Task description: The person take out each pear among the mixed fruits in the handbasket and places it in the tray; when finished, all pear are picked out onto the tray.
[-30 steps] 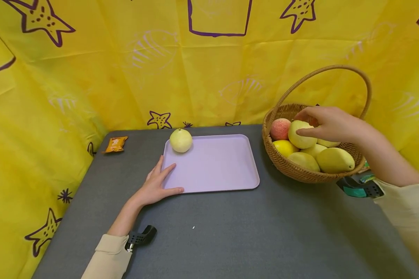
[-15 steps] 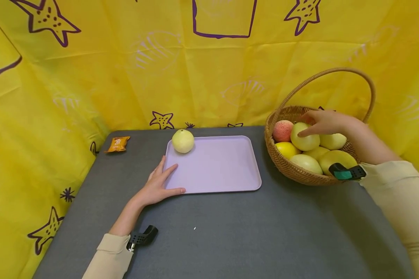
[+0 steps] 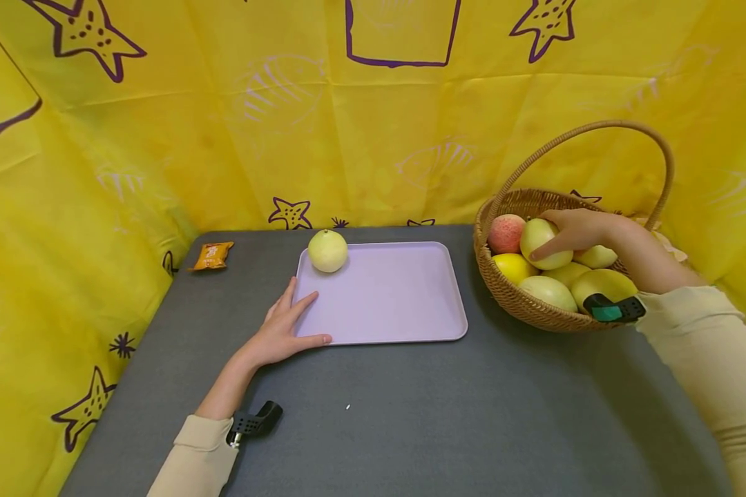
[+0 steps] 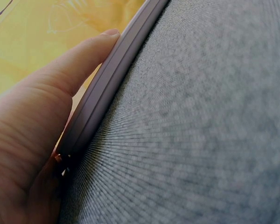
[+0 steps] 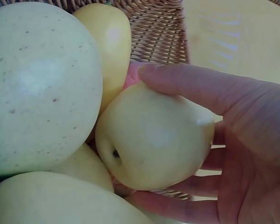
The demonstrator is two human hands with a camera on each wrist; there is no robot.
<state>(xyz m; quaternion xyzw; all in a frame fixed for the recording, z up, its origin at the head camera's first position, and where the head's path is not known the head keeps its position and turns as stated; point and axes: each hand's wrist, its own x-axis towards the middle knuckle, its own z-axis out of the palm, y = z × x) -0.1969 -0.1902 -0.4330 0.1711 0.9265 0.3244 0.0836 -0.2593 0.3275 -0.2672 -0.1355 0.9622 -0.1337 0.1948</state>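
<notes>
My left hand (image 3: 280, 333) rests with spread fingers at the near left corner of a pale lilac tray (image 3: 388, 297). In the left wrist view its thumb (image 4: 79, 63) lies along the tray's rim (image 4: 107, 77). On the tray's far left corner sits a round pale-yellow pear (image 3: 327, 251). Over at the right, my right hand (image 3: 581, 229) reaches into a wicker basket (image 3: 522, 304) and grips another pale yellow-green pear (image 5: 154, 135). The thumb crosses its top and the fingers curl behind and below it, partly hidden by the fruit.
Around the held pear lie a pink-red peach (image 3: 506, 233), a lemon (image 3: 513, 268) and several pale fruits. The basket's tall handle (image 3: 622, 125) arches over them. An orange snack packet (image 3: 213, 256) lies far left, and a yellow cloth (image 3: 224, 152) hangs behind the dark table.
My right hand has come lower into the basket, and its fingers have closed round the pear. The left hand holds its place at the tray; the head view has shifted slightly.
</notes>
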